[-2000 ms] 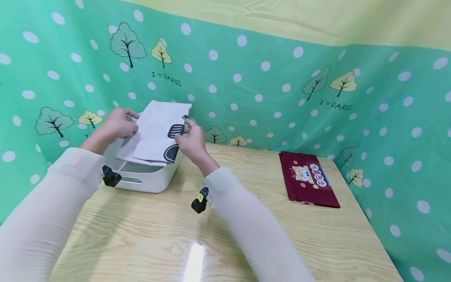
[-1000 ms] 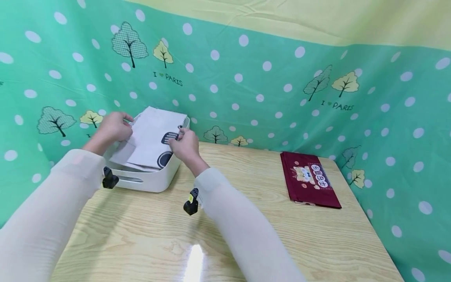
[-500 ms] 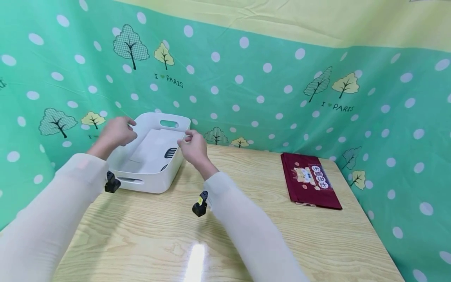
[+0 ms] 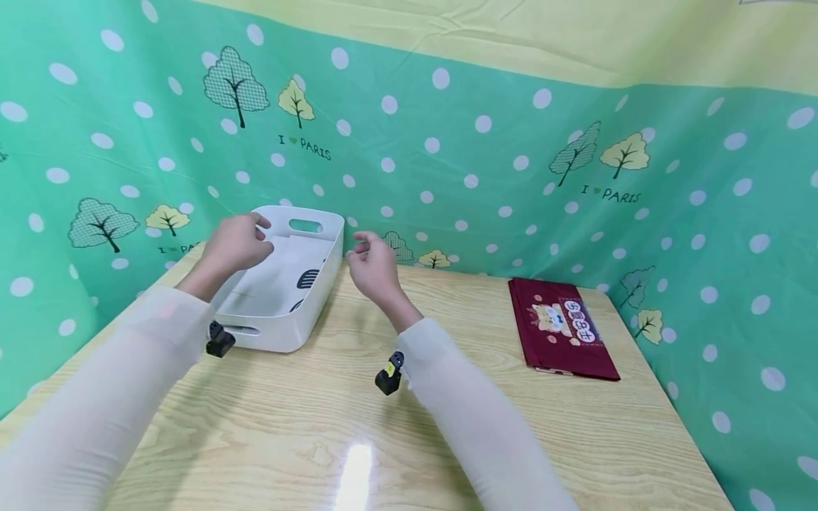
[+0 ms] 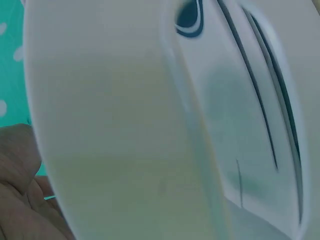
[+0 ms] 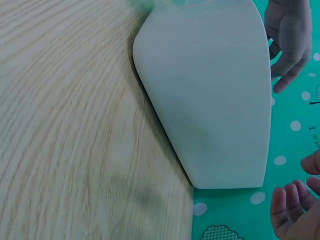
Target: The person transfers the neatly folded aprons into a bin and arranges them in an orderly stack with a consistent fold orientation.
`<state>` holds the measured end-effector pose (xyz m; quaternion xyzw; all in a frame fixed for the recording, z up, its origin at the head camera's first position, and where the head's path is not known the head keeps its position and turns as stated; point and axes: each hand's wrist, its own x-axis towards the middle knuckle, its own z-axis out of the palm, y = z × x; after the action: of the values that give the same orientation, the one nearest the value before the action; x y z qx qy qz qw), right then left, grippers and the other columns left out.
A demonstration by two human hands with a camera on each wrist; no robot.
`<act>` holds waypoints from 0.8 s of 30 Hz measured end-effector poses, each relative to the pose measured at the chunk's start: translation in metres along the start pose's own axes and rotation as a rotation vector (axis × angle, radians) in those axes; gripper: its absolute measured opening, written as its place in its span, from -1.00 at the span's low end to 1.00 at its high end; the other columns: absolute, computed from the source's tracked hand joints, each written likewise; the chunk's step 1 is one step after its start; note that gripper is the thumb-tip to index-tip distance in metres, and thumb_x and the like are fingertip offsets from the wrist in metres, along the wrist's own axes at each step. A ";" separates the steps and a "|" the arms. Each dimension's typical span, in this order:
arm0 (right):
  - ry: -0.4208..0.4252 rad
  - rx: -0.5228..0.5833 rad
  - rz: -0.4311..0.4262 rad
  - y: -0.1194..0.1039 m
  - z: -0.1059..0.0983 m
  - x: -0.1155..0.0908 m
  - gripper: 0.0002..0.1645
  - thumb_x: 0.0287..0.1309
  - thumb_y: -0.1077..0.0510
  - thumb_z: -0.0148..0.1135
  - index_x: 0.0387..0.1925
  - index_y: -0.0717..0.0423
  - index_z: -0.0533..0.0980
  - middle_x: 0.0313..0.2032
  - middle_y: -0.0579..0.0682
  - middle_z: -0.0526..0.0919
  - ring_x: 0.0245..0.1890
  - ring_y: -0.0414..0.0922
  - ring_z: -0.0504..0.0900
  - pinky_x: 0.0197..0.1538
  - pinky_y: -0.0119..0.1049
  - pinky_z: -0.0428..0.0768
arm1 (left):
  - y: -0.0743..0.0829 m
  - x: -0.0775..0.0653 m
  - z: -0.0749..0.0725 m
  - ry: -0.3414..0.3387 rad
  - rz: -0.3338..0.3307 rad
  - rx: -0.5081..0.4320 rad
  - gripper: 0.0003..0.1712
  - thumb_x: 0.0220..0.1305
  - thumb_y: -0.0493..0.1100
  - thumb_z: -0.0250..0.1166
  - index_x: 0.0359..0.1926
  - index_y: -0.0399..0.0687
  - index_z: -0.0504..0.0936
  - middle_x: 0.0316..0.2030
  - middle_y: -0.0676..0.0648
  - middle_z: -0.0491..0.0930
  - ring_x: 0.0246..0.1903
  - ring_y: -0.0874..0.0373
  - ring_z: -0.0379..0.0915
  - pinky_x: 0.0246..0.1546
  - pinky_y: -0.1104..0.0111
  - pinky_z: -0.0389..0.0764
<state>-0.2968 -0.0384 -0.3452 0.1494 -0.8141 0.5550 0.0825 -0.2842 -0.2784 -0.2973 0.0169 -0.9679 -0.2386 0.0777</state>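
Observation:
A white plastic basket with slotted handles stands at the back left of the table. Flat inside it lies a folded white sheet, fabric or paper, printed with dark shapes such as a slotted spatula head. My left hand hovers over the basket's left side, fingers loosely bent and holding nothing. Just right of the basket, my right hand is raised in the air, relaxed and bare of any object. The right wrist view shows the basket's outer wall between both hands.
A dark red folded cloth item with a cartoon animal and white lettering lies at the table's right. Behind and beside the wood-grain table hangs a green dotted curtain. A small black camera sits on each wrist.
The folded white sheet went down from both hands into the basket and was let go. Since then both hands have shifted right, the right one leaving the basket's rim.

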 end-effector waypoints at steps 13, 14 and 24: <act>0.028 -0.160 -0.171 0.017 -0.038 -0.005 -0.54 0.39 0.26 0.21 0.28 0.23 0.48 -0.09 0.04 0.62 -0.11 -0.12 0.59 -0.06 -0.35 0.63 | 0.042 -0.009 0.020 0.012 0.085 -0.052 -0.45 0.36 -0.23 0.13 0.34 -0.30 0.43 0.11 -0.36 0.53 -0.26 -0.14 0.52 -0.37 0.15 0.58; 0.027 -0.180 -0.185 0.019 -0.042 -0.006 -0.54 0.39 0.26 0.21 0.28 0.23 0.47 -0.08 0.04 0.62 -0.11 -0.11 0.59 -0.04 -0.35 0.63 | 0.045 -0.010 0.022 0.024 0.095 -0.055 -0.45 0.35 -0.23 0.12 0.34 -0.30 0.44 0.11 -0.36 0.54 -0.31 -0.12 0.52 -0.40 0.16 0.57; 0.038 -0.280 -0.230 0.044 -0.086 -0.019 -0.54 0.40 0.23 0.23 0.27 0.23 0.47 -0.09 0.07 0.61 -0.07 -0.04 0.60 -0.04 -0.24 0.65 | 0.079 -0.032 0.046 0.190 0.237 0.010 -0.54 0.37 -0.28 0.12 0.25 -0.32 0.50 0.05 -0.33 0.57 -0.18 -0.22 0.60 -0.38 -0.02 0.65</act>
<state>-0.2960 0.0589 -0.3581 0.2181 -0.8593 0.4260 0.1807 -0.2593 -0.1855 -0.3053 -0.0747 -0.9526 -0.2201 0.1965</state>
